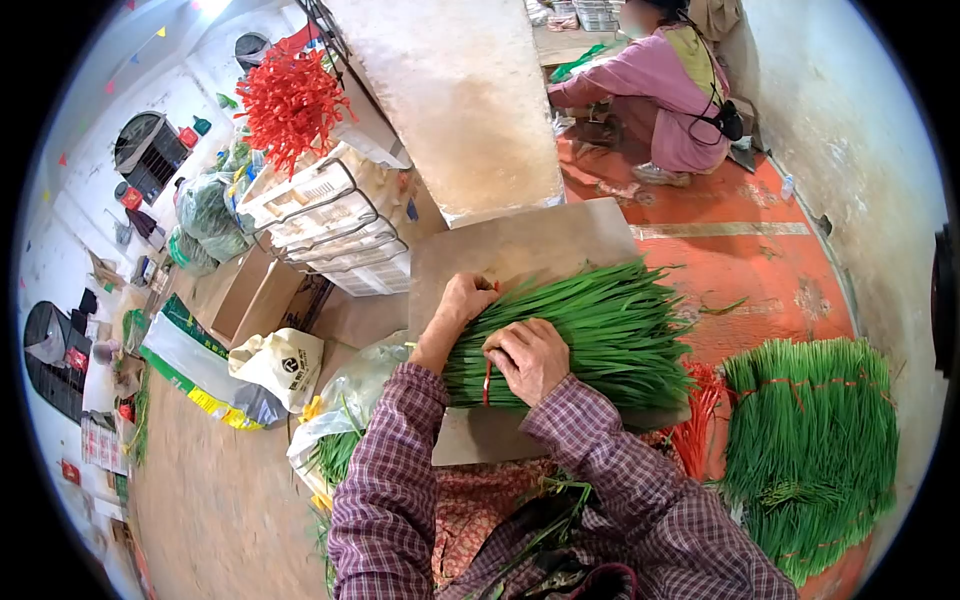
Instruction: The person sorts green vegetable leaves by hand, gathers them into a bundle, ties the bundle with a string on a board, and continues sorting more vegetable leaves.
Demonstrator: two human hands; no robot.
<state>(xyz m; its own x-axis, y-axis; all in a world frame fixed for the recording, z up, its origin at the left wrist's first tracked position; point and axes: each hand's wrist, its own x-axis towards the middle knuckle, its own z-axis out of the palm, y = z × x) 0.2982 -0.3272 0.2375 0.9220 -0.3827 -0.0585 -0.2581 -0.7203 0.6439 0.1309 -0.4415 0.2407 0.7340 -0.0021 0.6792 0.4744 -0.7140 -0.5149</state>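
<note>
A thick bundle of long green stalks lies across a flat grey-brown board before me. At the bundle's upper left edge is my left hand, its fingers closed at a small bit of red tie. My right hand rests on top of the bundle with bent fingers, its thumb and fingertips pinched at a red tie that runs down the near side of the stalks. The underside of the bundle is hidden.
Tied green bundles lie at the right beside loose red ties. White crates with red ties on top stand behind left. A plastic bag is near my left arm. Another person squats at the upper right.
</note>
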